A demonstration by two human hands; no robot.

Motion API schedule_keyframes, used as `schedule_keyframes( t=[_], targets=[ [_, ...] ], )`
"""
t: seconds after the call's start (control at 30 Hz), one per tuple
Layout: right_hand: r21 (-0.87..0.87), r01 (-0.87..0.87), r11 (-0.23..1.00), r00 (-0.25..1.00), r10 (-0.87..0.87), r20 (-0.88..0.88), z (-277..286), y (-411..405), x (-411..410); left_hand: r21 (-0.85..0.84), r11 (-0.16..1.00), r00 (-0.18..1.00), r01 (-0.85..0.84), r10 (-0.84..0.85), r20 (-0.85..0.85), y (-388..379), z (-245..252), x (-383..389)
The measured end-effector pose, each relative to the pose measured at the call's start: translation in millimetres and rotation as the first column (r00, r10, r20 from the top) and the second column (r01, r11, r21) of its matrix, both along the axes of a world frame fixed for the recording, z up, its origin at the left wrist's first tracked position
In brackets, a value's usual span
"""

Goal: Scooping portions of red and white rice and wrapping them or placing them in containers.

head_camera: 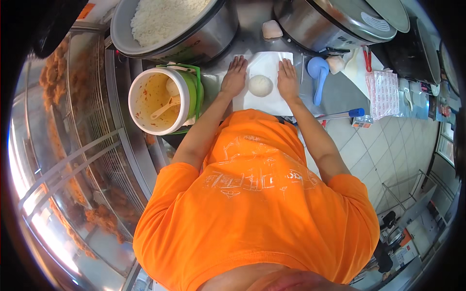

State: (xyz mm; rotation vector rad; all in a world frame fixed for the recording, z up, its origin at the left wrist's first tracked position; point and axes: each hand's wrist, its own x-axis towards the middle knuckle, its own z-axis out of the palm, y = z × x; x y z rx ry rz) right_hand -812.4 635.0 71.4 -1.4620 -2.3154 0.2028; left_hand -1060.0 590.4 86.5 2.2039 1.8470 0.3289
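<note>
A rounded mound of white rice (260, 86) sits on a sheet of white wrapping paper (264, 63) on the metal counter. My left hand (235, 77) lies flat along the paper's left edge, fingers stretched away from me. On the opposite edge, my right hand (288, 79) rests palm down in the same way. Neither hand touches the rice or grips anything. Right of my right hand lies a blue plastic scoop (318, 78). To the left stands a green-and-white bucket (134, 92) holding an orange-yellow sauce with red bits, a pale spoon (164, 108) and a partly hidden pale rounded object.
A large open cooker (189, 49) full of rice stands back left; a lidded steel cooker (309, 27) stands back right. Fried pieces (103, 220) hang or lie inside a glass display case at left. Printed wrappers (384, 94) and a blue-ended tool (355, 112) are at right.
</note>
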Motion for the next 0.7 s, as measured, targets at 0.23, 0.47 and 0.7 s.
schedule_keyframes(
  t=[0.23,0.47,0.7],
  targets=[
    [0.063,-0.06,0.996,0.989,0.068,-0.129,10.0,-4.1,-4.5,0.097,0.992,0.949,-0.083,0.049,0.312,-10.5,14.8,8.9],
    [0.068,-0.024,0.997,0.987,0.035,-0.158,16.7,-7.4,-3.5,-0.293,0.91,0.782,-0.293,0.404,0.474,25.9,36.0,5.7],
    [0.132,0.051,0.99,0.982,-0.025,-0.186,17.2,-7.9,-3.2,-0.455,0.857,0.829,-0.241,0.426,0.362,34.0,26.6,-10.3]
  ],
)
